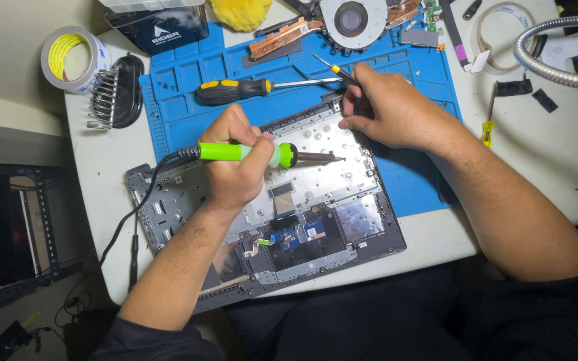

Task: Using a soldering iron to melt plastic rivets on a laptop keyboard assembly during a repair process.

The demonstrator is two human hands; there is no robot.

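At my bench, my left hand (235,164) grips a green-handled soldering iron (249,153), its tip over the opened laptop chassis (316,220) on the blue mat (182,87); my right hand (386,110) pinches a small yellow-tipped screwdriver (332,69) at the chassis's far edge.

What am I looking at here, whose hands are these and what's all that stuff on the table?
This is one picture from a camera worn on a person's head, looking down at their own two hands. The left hand grips a green-handled soldering iron, its tip over an opened laptop shell lying bare on a blue work mat. The right hand holds a thin screwdriver at the shell's far edge. Around it lie a bigger black-and-yellow screwdriver, a roll of tape, a cooling fan and a coiled metal stand.
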